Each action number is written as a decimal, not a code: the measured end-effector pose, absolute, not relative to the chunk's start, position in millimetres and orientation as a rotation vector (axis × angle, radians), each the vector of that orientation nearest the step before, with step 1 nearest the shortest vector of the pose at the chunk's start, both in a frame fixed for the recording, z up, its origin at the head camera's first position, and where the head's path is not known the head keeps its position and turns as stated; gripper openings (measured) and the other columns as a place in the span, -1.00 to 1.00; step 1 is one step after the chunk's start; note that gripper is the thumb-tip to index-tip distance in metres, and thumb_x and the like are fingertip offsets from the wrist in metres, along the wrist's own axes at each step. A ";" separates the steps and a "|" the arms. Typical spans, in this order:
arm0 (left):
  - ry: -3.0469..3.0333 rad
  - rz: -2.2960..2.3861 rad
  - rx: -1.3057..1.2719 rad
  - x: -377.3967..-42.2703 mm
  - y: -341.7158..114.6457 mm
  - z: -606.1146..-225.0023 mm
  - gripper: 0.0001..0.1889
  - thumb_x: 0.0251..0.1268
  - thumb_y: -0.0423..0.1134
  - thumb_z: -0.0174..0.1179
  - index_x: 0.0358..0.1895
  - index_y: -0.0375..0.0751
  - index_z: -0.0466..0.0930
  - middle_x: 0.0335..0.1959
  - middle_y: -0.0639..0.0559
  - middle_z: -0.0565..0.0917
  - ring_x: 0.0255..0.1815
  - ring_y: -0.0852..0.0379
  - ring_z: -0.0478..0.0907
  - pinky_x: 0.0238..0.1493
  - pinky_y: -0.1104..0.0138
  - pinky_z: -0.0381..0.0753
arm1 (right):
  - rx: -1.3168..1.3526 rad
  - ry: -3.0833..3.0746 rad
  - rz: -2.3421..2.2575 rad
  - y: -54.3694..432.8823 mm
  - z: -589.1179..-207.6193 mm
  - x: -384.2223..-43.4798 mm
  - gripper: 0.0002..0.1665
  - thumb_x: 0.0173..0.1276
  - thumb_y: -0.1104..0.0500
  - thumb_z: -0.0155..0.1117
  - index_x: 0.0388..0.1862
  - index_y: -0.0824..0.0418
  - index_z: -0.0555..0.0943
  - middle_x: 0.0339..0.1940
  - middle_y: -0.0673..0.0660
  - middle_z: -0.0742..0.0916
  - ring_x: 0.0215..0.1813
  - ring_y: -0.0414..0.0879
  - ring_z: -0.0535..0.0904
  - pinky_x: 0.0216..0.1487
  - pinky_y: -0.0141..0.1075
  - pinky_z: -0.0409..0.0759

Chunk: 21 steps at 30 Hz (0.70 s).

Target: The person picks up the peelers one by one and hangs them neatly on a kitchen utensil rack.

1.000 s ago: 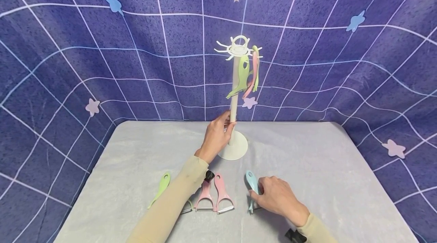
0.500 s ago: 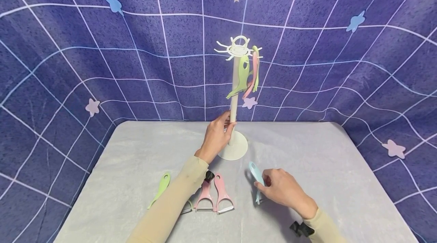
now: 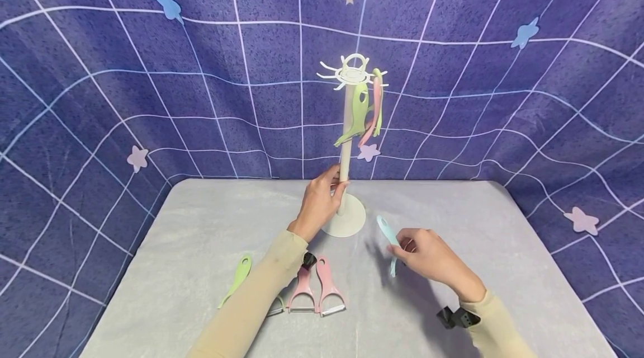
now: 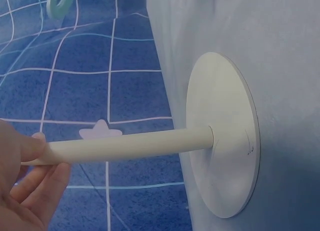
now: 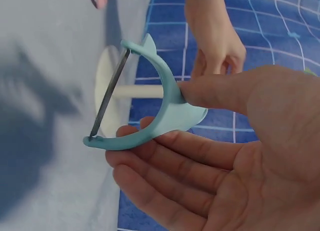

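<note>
My left hand (image 3: 318,204) grips the pole of a white stand (image 3: 345,163), thumb and fingers around it above the round base (image 4: 220,106). Green peelers (image 3: 359,106) and a pink peeler (image 3: 375,102) hang from the hooks on the stand's right side. Between thumb and fingers my right hand (image 3: 427,257) pinches a light blue peeler (image 5: 172,108), held above the table right of the base. Its metal blade (image 5: 110,93) faces away from the palm in the right wrist view, and its handle end is partly hidden there by the thumb.
On the grey table (image 3: 201,207) lie two pink peelers, one of them (image 3: 329,288) at the right of the row. A green peeler (image 3: 241,271) lies left of them, and another green one is mostly hidden under my left sleeve. A purple grid curtain (image 3: 226,95) surrounds the table's back and sides.
The blue peeler has risen off the table in my right hand and moved right and farther back. My left hand keeps its hold on the pole.
</note>
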State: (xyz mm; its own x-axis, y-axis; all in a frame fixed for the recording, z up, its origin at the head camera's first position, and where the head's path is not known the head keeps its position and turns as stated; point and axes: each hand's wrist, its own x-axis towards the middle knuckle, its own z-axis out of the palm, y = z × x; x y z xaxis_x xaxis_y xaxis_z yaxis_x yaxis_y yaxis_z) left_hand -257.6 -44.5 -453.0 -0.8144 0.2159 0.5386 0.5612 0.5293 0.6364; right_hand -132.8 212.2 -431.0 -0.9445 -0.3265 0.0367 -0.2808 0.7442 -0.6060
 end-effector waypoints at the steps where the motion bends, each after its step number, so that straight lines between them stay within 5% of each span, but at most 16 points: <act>1: -2.379 -1.197 -0.635 -257.8 -44.7 -453.3 -0.71 0.55 -0.31 0.33 0.22 -0.28 0.63 -0.02 -0.12 0.80 0.03 0.00 0.82 0.09 0.33 0.81 | -0.502 2.847 -1.010 214.1 -429.8 -135.2 -0.81 0.49 0.08 0.46 -0.37 0.01 0.70 -0.48 -0.17 0.74 -0.37 -0.28 0.66 -0.29 -0.32 0.66; 9: -2.404 -1.228 -0.647 -258.4 -45.2 -451.9 -0.68 0.57 -0.31 0.32 0.27 -0.29 0.62 0.00 -0.12 0.79 0.05 0.00 0.81 0.11 0.36 0.80 | -0.511 2.750 -1.180 228.1 -418.3 -152.2 -0.85 0.56 0.10 0.40 -0.19 0.15 0.76 -0.28 0.00 0.84 -0.16 -0.09 0.78 0.03 -0.16 0.79; 21: -2.413 -1.222 -0.631 -258.7 -45.7 -452.5 -0.68 0.56 -0.32 0.33 0.27 -0.26 0.63 0.01 -0.11 0.80 0.06 0.01 0.81 0.11 0.36 0.80 | -0.490 2.877 -1.279 238.0 -391.0 -179.9 -0.67 0.59 0.06 0.38 0.11 0.27 0.79 -0.08 0.12 0.87 -0.10 -0.05 0.81 -0.02 -0.32 0.75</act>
State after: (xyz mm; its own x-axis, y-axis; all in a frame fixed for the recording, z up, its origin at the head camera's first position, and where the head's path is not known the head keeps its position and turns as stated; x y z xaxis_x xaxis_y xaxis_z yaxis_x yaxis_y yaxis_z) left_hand -258.7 -45.7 -452.5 -0.8346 0.2248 0.5028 0.5384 0.5255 0.6588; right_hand -179.9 238.0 -391.0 -0.9517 -0.2596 0.1640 -0.2957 0.6306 -0.7176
